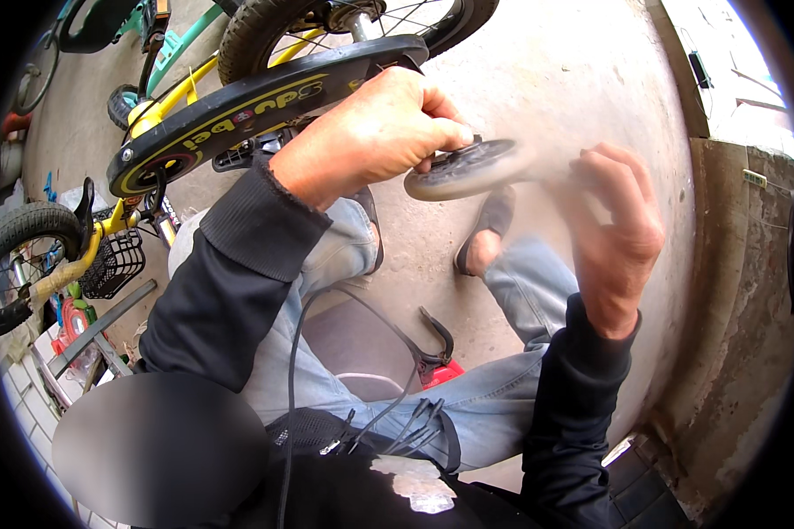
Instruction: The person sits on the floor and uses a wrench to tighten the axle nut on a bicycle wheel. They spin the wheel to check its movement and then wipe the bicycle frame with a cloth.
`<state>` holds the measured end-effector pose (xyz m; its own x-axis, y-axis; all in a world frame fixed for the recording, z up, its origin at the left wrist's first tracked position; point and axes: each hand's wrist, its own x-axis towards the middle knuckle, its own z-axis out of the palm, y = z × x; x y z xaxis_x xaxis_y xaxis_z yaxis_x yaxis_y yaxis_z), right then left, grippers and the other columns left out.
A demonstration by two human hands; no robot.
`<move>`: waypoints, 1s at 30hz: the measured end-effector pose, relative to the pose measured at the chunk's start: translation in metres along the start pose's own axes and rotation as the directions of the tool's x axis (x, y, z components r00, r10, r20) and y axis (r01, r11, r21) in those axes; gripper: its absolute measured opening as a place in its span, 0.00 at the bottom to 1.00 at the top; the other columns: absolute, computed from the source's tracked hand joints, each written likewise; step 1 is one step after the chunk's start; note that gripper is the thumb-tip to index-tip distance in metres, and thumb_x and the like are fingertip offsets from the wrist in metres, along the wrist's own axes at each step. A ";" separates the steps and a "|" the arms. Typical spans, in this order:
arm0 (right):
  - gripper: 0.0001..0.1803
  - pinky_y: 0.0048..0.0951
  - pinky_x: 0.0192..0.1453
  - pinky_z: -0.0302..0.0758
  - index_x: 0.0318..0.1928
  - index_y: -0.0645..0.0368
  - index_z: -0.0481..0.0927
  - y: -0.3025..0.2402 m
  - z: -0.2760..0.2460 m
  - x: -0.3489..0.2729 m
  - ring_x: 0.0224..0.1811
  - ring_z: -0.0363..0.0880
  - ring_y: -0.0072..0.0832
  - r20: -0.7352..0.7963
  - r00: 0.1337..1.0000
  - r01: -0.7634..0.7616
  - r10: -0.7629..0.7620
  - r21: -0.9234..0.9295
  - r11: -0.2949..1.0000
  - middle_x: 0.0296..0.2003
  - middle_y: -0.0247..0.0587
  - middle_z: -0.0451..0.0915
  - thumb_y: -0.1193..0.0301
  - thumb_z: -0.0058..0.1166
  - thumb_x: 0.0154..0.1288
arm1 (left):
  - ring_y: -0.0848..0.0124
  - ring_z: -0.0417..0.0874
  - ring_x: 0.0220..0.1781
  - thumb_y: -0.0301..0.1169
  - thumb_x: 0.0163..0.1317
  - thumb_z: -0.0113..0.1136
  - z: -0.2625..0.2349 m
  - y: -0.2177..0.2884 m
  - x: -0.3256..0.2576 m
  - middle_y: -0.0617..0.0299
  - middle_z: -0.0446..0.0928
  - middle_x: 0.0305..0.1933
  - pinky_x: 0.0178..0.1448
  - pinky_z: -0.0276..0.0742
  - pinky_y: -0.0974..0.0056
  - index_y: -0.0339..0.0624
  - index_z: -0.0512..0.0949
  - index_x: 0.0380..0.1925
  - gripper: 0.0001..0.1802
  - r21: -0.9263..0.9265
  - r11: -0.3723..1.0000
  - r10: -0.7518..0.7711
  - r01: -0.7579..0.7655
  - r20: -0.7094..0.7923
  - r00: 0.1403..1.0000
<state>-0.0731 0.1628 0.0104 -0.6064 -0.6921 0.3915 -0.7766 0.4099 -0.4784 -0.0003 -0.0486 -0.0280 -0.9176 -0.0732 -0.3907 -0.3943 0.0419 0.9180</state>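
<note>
Left hand (375,132) pinches small wheel (490,169), partly blurred — right hand (617,234) right of wheel, smeared, can't tell grip.

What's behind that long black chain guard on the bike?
Beyond the guard, a spoked wheel and yellow tubing show. Whatever sits directly behind it is covered; the left hand also hides part of its right end.

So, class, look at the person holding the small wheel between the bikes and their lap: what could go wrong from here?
Pinched fingers: the left hand grips near the middle of the small wheel, whose blurred rim suggests it may be spinning.
A snag: the black cable loops loosely over the lap and might catch on a sleeve.
</note>
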 end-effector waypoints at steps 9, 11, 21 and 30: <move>0.19 0.26 0.33 0.75 0.34 0.60 0.80 -0.019 -0.001 -0.006 0.31 0.78 0.30 -0.091 0.992 0.076 -0.091 -0.154 0.985 0.34 0.42 0.76 0.82 0.70 0.36 | 0.84 0.69 0.18 0.35 0.58 0.60 -0.002 -0.004 -0.001 0.69 0.72 0.17 0.23 0.61 0.76 0.38 0.79 0.29 0.11 0.008 1.000 0.027 -0.027 -0.008 1.000; 0.19 0.26 0.32 0.74 0.33 0.60 0.80 -0.022 0.000 -0.009 0.32 0.76 0.30 -0.105 0.992 0.060 -0.077 -0.150 0.987 0.33 0.41 0.76 0.82 0.70 0.34 | 0.84 0.68 0.18 0.36 0.59 0.60 -0.003 -0.004 -0.002 0.69 0.72 0.17 0.23 0.61 0.76 0.39 0.79 0.28 0.11 0.022 0.999 0.033 -0.033 -0.002 0.999; 0.20 0.29 0.34 0.72 0.32 0.57 0.81 -0.054 -0.004 -0.013 0.34 0.73 0.33 0.030 0.993 0.114 -0.110 -0.148 0.982 0.34 0.39 0.75 0.78 0.70 0.31 | 0.84 0.69 0.19 0.36 0.59 0.59 0.000 -0.009 -0.003 0.70 0.72 0.17 0.23 0.61 0.76 0.39 0.80 0.29 0.11 -0.027 0.999 0.045 -0.045 -0.031 0.999; 0.23 0.33 0.43 0.73 0.36 0.50 0.83 -0.071 0.000 -0.025 0.38 0.71 0.31 0.114 0.984 0.147 -0.137 -0.090 0.985 0.37 0.35 0.76 0.75 0.63 0.30 | 0.85 0.69 0.19 0.36 0.60 0.58 0.000 -0.009 -0.004 0.71 0.72 0.18 0.23 0.61 0.77 0.40 0.79 0.29 0.10 -0.079 0.996 0.033 -0.036 -0.036 0.999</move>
<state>-0.0030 0.1506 0.0343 -0.4712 -0.8050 0.3606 -0.8695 0.3553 -0.3431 0.0068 -0.0486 -0.0349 -0.9277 -0.1080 -0.3575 -0.3559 -0.0343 0.9339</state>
